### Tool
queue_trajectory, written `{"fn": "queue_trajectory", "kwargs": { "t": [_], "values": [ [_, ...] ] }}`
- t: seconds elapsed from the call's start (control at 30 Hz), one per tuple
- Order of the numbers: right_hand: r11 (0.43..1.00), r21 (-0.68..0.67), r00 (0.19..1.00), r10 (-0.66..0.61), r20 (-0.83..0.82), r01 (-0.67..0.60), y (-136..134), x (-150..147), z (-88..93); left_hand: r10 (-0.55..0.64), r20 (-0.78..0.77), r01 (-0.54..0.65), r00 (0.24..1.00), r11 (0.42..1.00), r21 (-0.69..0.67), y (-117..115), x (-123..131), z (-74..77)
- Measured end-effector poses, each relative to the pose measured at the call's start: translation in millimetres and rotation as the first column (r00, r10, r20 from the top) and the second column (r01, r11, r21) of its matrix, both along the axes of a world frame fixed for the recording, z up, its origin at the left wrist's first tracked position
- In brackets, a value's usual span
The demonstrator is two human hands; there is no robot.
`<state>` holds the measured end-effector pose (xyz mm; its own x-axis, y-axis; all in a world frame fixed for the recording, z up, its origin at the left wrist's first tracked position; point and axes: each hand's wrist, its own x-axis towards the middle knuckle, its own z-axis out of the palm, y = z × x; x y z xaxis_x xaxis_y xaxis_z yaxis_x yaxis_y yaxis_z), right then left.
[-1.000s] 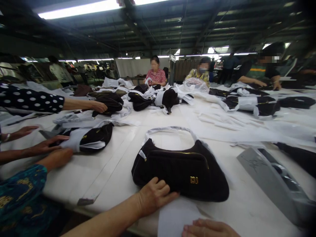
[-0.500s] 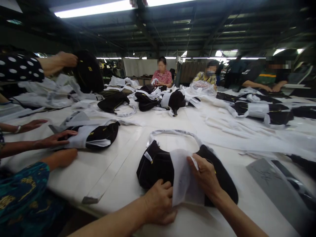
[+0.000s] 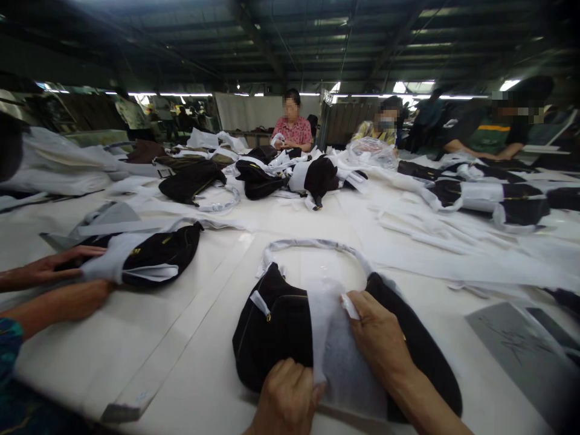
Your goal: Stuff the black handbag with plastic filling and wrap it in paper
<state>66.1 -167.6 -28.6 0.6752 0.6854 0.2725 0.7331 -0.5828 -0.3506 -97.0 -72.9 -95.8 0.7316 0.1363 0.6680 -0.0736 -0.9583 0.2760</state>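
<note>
A black shoulder bag [image 3: 281, 320] lies on the white table in front of me, its wrapped strap [image 3: 317, 244] arching away at the back. White tissue paper [image 3: 335, 344] crosses the bag's middle. My left hand [image 3: 287, 396] is closed at the bag's lower edge, with the paper's lower left edge pinched by the thumb. My right hand [image 3: 383, 338] lies over the right half of the bag, its fingers closed on a small white piece at the paper's upper edge. A paper-wrapped zipper pull [image 3: 260, 305] hangs on the bag's left side.
At the left, a person's hands [image 3: 67, 287] press tissue round another black bag [image 3: 163, 251]. More black bags [image 3: 193, 181] and loose paper [image 3: 426, 232] cover the table's far side, where several people sit. A grey sheet [image 3: 512, 338] lies at the right.
My left hand has moved down and its fingers are now curled at the bag's lower edge. The bag appears closer. The polka-dot sleeve and the bag held up at the left have gone from view.
</note>
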Motion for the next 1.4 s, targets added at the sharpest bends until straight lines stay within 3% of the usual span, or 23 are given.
{"fn": "queue_trajectory", "kwargs": {
  "t": [0.13,0.33,0.43,0.53,0.6,0.67,0.83,1.07,1.17,1.23,1.3,1.4],
  "values": [
    [0.967,-0.248,0.994,-0.027,0.109,0.054,8,6,3.1,0.018,-0.051,-0.021,0.999,0.998,-0.065,-1,1,5.9],
    [0.936,-0.345,0.991,-0.028,0.134,0.073,12,12,2.7,0.045,-0.245,-0.129,0.969,0.932,-0.339,4,3,29.5],
    [0.93,-0.362,0.993,-0.024,0.12,0.066,12,12,5.1,0.078,-0.186,-0.129,0.979,0.951,-0.282,5,16,55.8],
    [0.93,-0.362,0.996,-0.037,0.083,0.065,12,13,8.7,0.001,-0.078,-0.012,0.997,0.991,-0.131,3,45,75.3],
    [0.933,-0.352,0.997,-0.054,0.056,0.071,12,15,10.6,-0.048,-0.088,0.044,0.995,0.998,-0.047,2,65,74.9],
    [0.937,-0.34,0.997,-0.075,0.032,0.082,14,21,11.1,-0.043,-0.103,0.045,0.994,0.999,0.016,3,78,65.0],
    [0.948,-0.308,0.992,-0.112,-0.066,0.087,22,38,7.4,-0.024,-0.215,0.039,0.976,0.997,0.068,11,81,41.0],
    [0.948,-0.294,0.989,-0.141,-0.045,0.122,33,48,12.2,0.003,-0.353,-0.011,0.936,1.0,-0.019,13,80,44.5],
    [0.983,-0.134,0.992,-0.122,0.035,0.126,16,35,28.2,0.003,-0.384,-0.013,0.923,1.0,-0.025,14,78,45.7],
    [0.993,0.115,0.989,-0.011,0.149,-0.006,-12,15,36.2,0.002,-0.396,-0.016,0.918,0.999,-0.03,15,76,46.0],
    [0.939,0.274,0.951,0.13,0.281,-0.209,-48,-8,34.7,0.002,-0.403,-0.02,0.915,0.999,-0.039,15,75,46.1],
    [0.914,0.151,0.866,0.291,0.407,-0.378,-98,-34,11.7,-0.005,-0.416,-0.018,0.909,0.999,-0.05,16,74,47.6]
  ]
}}
